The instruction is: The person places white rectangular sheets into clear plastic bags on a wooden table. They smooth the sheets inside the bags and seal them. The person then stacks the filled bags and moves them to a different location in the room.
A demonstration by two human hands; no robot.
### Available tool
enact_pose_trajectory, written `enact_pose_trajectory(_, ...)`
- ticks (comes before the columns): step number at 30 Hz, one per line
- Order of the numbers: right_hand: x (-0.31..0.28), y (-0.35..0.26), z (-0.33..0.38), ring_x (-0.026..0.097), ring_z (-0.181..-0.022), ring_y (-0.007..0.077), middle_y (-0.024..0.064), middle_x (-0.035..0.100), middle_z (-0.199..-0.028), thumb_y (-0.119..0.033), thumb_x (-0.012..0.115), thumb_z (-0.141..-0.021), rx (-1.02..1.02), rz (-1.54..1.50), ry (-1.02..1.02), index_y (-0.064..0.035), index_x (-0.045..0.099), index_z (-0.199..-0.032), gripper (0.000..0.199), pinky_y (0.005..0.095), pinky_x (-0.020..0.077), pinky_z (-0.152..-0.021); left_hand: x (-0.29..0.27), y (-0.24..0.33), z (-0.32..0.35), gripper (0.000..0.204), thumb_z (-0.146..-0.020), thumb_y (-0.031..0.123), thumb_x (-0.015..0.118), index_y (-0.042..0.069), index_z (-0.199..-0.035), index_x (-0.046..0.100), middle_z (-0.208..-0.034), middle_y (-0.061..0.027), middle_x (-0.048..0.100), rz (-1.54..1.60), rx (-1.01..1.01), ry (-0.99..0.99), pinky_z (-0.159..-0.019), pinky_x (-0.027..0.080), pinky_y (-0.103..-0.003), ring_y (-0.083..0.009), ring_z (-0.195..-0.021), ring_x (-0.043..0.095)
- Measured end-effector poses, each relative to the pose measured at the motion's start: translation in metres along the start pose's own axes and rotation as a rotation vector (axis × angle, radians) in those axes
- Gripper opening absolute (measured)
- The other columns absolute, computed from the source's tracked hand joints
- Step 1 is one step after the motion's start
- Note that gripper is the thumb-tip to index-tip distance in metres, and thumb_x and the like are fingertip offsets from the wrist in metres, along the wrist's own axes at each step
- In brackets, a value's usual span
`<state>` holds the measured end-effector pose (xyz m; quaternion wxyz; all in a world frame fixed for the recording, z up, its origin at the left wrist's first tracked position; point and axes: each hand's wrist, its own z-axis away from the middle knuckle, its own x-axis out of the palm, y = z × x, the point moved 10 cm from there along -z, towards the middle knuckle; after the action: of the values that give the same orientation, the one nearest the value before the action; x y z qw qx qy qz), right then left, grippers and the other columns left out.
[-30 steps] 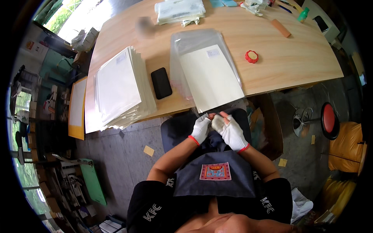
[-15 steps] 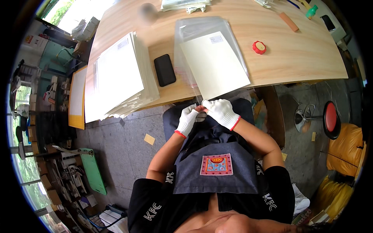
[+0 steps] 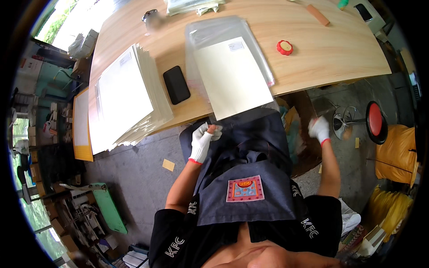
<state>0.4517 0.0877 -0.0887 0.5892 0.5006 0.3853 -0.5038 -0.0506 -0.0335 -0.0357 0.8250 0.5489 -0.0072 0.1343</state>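
My left hand, in a white knit glove with a red cuff and a bare thumb tip, is at the table's front edge above my lap. Its fingers are curled in a pinch; what they hold, if anything, cannot be made out. Just beyond it, a cream sheet of board with a small label lies on clear plastic bags, its near corner past the table edge. My right hand, gloved alike, is out to the right, beyond my knee over a brown bin. Motion blurs its fingers.
A thick stack of white boards stands at the table's left. Beside it lies a black phone. Farther right are a red round-lidded item and an orange-brown block. A red-seated stool stands to the right.
My hands have parted: the right has swung far right from the table edge, while the left has stayed near the board's corner. The whole view has shifted slightly.
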Motion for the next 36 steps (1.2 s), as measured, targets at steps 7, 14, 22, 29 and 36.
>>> enact_pose_trajectory(7,-0.058,-0.086,0.038,0.056,-0.102,0.0317,0.0075,0.062,-0.103,-0.027,0.071,-0.073,0.003,-0.442,-0.193,-0.0122,0.059,-0.099,0.032,0.0392,0.0426,-0.089,0.014,0.070,0.044,0.031,-0.068,0.007,0.074,0.009,-0.097,0.063,-0.097,-0.0082,0.063,-1.193,1.028,0.393,-0.053,0.049,-0.032,-0.0249,-0.063,0.061)
enact_pose_trajectory(14,-0.200,-0.203,0.054,0.060,-0.082,0.0242,0.0034,0.060,-0.094,-0.016,0.077,-0.059,-0.945,-0.698,0.714,-0.0113,0.061,-0.089,0.035,0.0383,0.0477,-0.070,0.041,0.076,0.027,0.020,-0.065,0.010,0.075,0.008,-0.081,0.064,-0.093,-0.0069,0.062,-1.071,1.113,0.212,-0.054,0.046,-0.033,-0.0215,-0.062,0.056)
enact_pose_trajectory(22,-0.091,-0.214,0.014,0.046,-0.046,0.0080,-0.0004,0.047,-0.055,-0.021,0.071,-0.080,-0.108,-1.467,-0.065,-0.0060,0.048,-0.068,0.029,0.0268,0.0380,-0.044,-0.029,-0.028,0.000,0.026,-0.085,0.010,0.064,0.007,-0.107,0.051,-0.084,-0.0008,0.056,0.472,0.289,0.377,-0.069,0.049,-0.028,-0.0122,-0.075,0.056)
enact_pose_trajectory(29,-0.080,-0.211,0.043,0.047,-0.040,0.0070,0.0002,0.053,-0.056,-0.044,0.050,-0.092,0.022,-1.537,-0.454,-0.0112,0.051,-0.076,0.036,0.0209,0.0391,-0.038,-0.021,0.007,0.018,0.021,-0.088,0.013,0.059,0.004,-0.108,0.055,-0.089,-0.0026,0.061,0.293,0.125,0.209,-0.070,0.048,-0.025,-0.0111,-0.076,0.057)
enact_pose_trajectory(36,-0.121,-0.300,0.094,0.048,-0.046,0.0083,0.0007,0.051,-0.062,-0.022,0.054,-0.092,-0.350,-1.869,-0.777,-0.0075,0.053,-0.083,0.017,0.0206,0.0358,-0.041,-0.035,0.174,0.104,0.017,-0.083,0.005,0.061,0.001,-0.099,0.060,-0.075,0.0014,0.057,-0.371,0.519,0.284,-0.055,0.041,-0.020,-0.0039,-0.061,0.049)
